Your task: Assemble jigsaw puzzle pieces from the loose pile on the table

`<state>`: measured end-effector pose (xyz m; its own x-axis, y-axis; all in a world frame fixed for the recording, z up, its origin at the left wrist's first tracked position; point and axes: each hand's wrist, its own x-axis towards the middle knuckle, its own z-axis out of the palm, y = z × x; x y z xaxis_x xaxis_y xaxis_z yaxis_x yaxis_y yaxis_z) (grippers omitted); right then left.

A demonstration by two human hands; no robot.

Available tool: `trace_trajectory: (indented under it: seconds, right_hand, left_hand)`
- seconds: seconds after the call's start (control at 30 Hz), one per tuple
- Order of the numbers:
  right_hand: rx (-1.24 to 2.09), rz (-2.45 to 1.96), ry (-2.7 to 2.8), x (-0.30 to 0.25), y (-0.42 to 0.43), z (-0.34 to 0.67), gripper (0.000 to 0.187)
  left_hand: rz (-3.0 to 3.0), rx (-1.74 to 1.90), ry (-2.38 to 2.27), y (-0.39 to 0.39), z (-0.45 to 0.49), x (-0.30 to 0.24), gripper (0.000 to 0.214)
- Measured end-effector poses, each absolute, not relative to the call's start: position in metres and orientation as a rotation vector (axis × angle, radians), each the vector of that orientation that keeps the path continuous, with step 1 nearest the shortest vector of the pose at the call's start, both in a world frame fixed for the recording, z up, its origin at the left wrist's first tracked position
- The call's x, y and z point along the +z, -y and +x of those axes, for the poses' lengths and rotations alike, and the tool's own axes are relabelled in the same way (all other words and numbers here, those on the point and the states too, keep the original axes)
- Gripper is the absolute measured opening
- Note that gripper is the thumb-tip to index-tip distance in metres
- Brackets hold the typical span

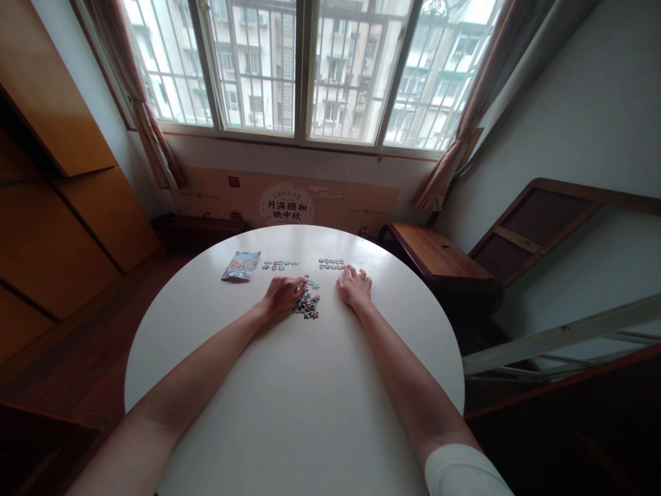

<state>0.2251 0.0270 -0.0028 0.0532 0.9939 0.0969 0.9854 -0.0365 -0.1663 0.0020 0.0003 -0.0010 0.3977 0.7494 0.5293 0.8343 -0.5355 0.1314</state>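
Observation:
My left hand (283, 292) is closed, its fingertips drawn together at the upper edge of a pile of loose jigsaw puzzle pieces (308, 305). Whatever sits between those fingers is too small to make out. To its right, my right hand (355, 286) rests with fingers apart and bent. Its fingertips reach the right end of a block of puzzle pieces laid in rows (330, 263). Another group of puzzle pieces (279, 264) lies in rough rows beyond my left hand. Left of that group is a colourful printed packet (242, 266), lying flat.
Everything lies on a round white table (289, 399). Beyond its far edge, a printed banner (206, 193) runs under a barred window. A wooden side table (438, 251) stands at the right, near a leaning framed panel (537, 220). Orange-brown cabinets (103, 234) are at the left.

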Motion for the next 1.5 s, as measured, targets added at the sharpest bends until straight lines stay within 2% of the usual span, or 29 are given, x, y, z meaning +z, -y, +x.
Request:
trace_trajectory:
  seconds: [0.2,0.43,0.73,1.13,1.23,1.33,1.5]
  right_hand:
    - [-0.116,-1.831,1.97,-0.003,-0.021,0.221,0.044]
    - [0.084,-1.431,2.079,-0.006,-0.016,0.199,0.018]
    - [0.063,-1.402,2.202,-0.005,-0.009,0.197,0.02]
    - [0.117,-1.5,2.07,-0.006,-0.006,0.188,0.014]
    - [0.243,-1.418,2.0,-0.006,-0.009,0.189,0.01]
    - [0.545,-1.273,1.838,-0.006,-0.013,0.19,0.009]
    - [1.012,-0.96,1.477,-0.005,-0.018,0.183,0.027]
  left_hand:
    - [-2.489,-0.833,1.434,0.0,0.002,-0.001,0.03]
    - [-2.492,-0.82,1.427,0.0,0.002,-0.001,0.029]
    - [-2.491,-0.828,1.423,-0.001,0.002,-0.002,0.03]
    - [-2.493,-0.807,1.454,-0.001,0.003,-0.001,0.03]
    - [-2.504,-0.815,1.457,-0.001,0.003,-0.001,0.029]
    - [-2.515,-0.814,1.455,-0.001,0.002,-0.002,0.029]
    - [-2.522,-0.817,1.483,-0.001,0.002,-0.001,0.032]
